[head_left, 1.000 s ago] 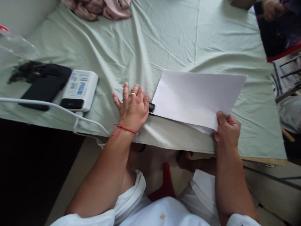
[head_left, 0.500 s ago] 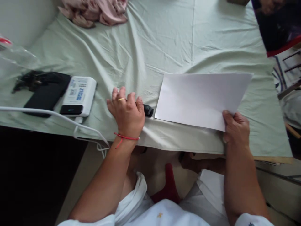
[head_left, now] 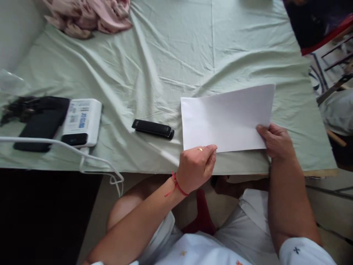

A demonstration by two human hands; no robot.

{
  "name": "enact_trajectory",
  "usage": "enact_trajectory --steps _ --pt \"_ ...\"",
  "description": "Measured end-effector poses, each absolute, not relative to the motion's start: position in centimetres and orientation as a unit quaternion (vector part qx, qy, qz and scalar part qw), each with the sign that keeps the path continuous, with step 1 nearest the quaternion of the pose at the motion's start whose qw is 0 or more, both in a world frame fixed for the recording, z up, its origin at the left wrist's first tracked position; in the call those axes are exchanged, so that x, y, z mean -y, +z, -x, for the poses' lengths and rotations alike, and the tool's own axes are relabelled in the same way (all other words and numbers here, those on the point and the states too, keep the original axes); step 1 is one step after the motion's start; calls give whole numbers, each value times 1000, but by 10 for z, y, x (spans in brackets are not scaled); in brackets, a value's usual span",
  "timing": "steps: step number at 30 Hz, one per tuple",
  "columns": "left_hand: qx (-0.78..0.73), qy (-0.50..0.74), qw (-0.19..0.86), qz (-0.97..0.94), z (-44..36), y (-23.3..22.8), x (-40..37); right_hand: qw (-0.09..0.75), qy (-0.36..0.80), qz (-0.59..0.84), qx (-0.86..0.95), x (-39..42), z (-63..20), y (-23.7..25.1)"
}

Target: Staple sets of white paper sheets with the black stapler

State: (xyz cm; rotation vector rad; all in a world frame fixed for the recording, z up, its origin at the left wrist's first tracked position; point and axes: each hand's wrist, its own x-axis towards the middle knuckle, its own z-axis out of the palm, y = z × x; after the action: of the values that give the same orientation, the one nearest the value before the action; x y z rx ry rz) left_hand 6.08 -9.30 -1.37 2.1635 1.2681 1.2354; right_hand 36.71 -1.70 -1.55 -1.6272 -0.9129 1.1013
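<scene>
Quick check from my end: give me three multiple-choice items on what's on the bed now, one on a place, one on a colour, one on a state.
1. Where does the black stapler lie?
A. left of the white paper
B. on top of the paper
C. inside the pink cloth

2. What colour is the bedsheet?
A. dark blue
B. pale green
C. red

3. How is the paper held?
A. by neither hand
B. by the left hand only
C. by both, with the right hand at its right corner

Answers:
1 A, it lies on the sheet beside the paper's left edge.
2 B, pale green throughout.
3 C, fingers pinch both lower corners.
</scene>
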Motion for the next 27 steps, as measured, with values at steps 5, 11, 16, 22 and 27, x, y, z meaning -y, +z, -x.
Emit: enact_trajectory --steps 5,11,16,22,27 --pt "-550 453 251 -656 -49 -4 78 459 469 667 353 12 -368 -17" --pt "-602 511 347 -506 -57 18 40 449 459 684 345 2 -363 4" --pt "-616 527 303 -501 -58 6 24 414 419 693 415 -4 -364 20" --pt "-613 535 319 -486 -61 -8 28 457 429 684 374 -2 -367 0" --pt "-630 530 336 -458 -61 -15 28 524 404 680 316 -2 -377 -7"
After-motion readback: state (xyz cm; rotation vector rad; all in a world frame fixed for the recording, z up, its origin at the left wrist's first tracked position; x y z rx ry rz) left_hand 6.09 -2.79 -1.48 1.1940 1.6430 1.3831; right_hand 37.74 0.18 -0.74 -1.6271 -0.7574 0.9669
